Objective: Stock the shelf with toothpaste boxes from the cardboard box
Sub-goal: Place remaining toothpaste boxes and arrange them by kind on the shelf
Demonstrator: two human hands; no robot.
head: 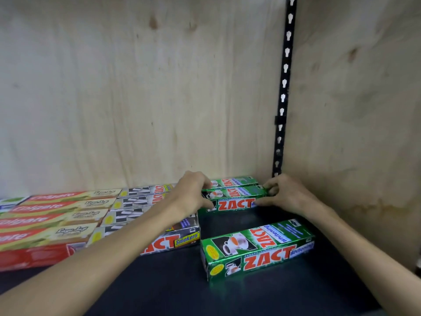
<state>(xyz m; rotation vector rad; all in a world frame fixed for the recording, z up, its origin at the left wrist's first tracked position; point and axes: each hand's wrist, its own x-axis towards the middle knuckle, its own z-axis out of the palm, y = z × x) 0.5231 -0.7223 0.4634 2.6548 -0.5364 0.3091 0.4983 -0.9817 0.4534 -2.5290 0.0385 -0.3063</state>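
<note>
Your left hand point(193, 192) and right hand point(284, 192) pinch the ends of the far green Zact Whitening box point(234, 197), squaring it against the shelf's point(159, 281) back row.

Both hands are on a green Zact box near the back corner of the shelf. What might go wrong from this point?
1. The left hand and right hand pinch the held green box by its ends only; it may skew against the rear green box and leave a crooked row.
2. The loose green box lies angled right below the right forearm, so pulling back could knock it.
3. The left forearm crosses the Smokers boxes and may shift them.
</note>
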